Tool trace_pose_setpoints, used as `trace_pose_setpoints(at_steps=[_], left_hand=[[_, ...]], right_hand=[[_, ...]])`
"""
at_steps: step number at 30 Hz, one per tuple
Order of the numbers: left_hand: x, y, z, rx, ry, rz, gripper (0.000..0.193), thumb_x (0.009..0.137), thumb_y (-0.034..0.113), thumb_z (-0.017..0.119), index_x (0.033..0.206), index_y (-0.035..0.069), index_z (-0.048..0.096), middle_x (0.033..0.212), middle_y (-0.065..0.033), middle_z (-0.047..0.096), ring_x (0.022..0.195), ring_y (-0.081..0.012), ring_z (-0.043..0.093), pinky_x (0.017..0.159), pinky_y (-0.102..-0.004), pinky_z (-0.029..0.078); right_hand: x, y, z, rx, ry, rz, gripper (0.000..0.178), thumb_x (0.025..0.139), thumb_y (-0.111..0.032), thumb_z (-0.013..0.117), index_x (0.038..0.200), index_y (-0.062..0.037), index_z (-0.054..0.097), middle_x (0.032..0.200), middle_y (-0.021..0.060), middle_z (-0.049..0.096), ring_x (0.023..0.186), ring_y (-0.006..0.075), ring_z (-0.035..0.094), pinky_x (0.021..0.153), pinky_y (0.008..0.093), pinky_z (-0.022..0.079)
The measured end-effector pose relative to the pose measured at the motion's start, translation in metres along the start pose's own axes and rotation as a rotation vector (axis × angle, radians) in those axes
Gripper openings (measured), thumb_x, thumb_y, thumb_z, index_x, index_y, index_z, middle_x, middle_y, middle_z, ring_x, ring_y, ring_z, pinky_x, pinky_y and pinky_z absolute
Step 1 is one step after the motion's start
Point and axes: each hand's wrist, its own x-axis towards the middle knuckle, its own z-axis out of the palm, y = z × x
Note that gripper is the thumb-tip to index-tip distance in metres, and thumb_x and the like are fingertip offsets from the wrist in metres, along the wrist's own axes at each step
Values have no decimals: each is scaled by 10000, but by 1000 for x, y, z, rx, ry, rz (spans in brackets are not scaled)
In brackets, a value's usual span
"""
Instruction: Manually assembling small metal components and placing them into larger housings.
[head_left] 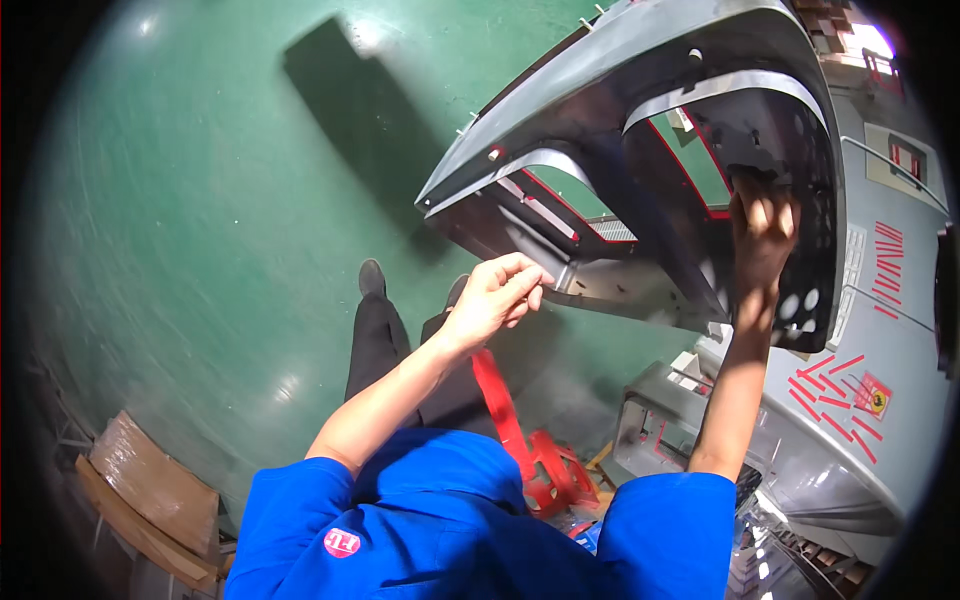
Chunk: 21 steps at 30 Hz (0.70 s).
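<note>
A large moulded panel (590, 90), grey outside and dark inside, stands tilted in front of me. It has several cut-out openings, some with red strips (704, 165) along their edges. My right hand (765, 225) reaches into its right-hand recess, with bent fingers against the dark inner wall. Shadow hides those fingertips and anything between them. Near the panel's lower left edge, my left hand (500, 295) is closed in a pinch, thumb against the fingers. Whatever the pinch holds is too small to make out.
At right stands a grey cabinet-like surface (850, 330) bearing several short red strips (888, 265) and a yellow-and-red label (872, 397). A red frame-like object (545, 470) lies by my body. Cardboard (155, 485) is at lower left on the green floor (220, 250).
</note>
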Motion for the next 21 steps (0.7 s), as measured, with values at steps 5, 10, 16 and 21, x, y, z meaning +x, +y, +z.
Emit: trace_pose_setpoints(at_steps=[5,10,16,21], left_hand=[[-3,22,13,48,-19,-25,231,961,238,530,944,20,607,684,3,558,466,-9,356,436,-174,304],[-6,22,21,77,5,-32,242,954,253,544,881,29,598,656,4,550,462,-16,360,429,-179,304],[-14,18,30,50,-58,26,325,964,302,517,981,-7,615,612,46,456,469,-23,313,428,-189,279],[-30,28,42,-51,-8,-112,293,941,331,548,759,102,538,587,62,411,489,-26,348,443,-198,297]], right_hand=[[16,-2,1,-14,44,-83,306,644,1,709,932,-94,662,931,14,649,852,198,605,767,347,486],[17,2,1,-20,76,-81,265,654,-47,744,900,-117,673,892,6,634,817,206,605,736,349,494],[21,-33,-33,40,17,177,365,691,-130,771,1042,-164,679,907,15,636,921,234,565,787,371,458],[-10,-146,-87,741,27,138,316,592,-139,793,889,-69,707,740,30,632,709,214,566,673,346,439]])
